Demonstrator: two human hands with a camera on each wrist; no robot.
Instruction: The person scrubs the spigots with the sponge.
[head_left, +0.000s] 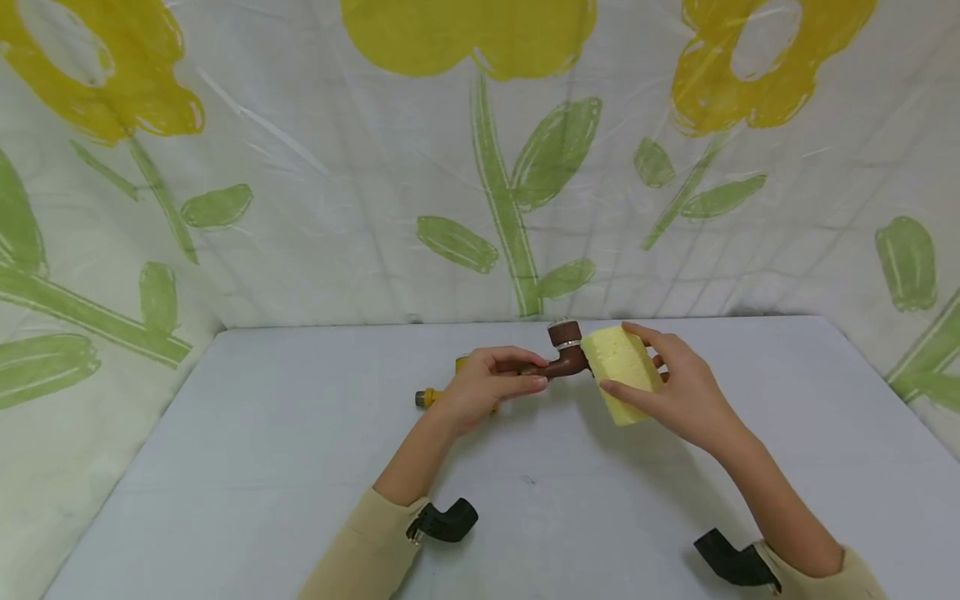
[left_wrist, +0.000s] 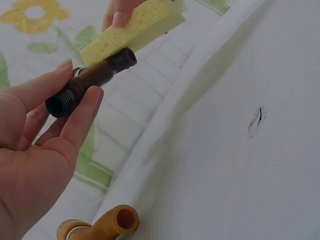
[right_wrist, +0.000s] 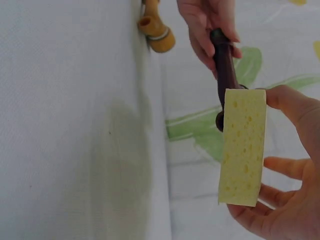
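Observation:
My left hand [head_left: 476, 392] pinches the threaded end of a brown plastic tap [head_left: 570, 360] above the white table. The tap has a ribbed knob with a silver ring, pointing up in the head view. In my right hand [head_left: 686, 396] is a pale yellow sponge [right_wrist: 243, 150], a rectangular block gripped between thumb and fingers. One face of the sponge is right at the tap's side and hides part of it in the right wrist view. The left wrist view shows the tap's dark threaded opening [left_wrist: 61, 106] between the left fingers.
A second tap, yellow-orange [left_wrist: 120, 220], lies on the table [head_left: 300, 475] behind the left hand, partly hidden by it in the head view. A white curtain [head_left: 315, 208] with painted flowers hangs along the table's far edge. Black curved wrist mounts [head_left: 450, 521] stick out from the sleeves.

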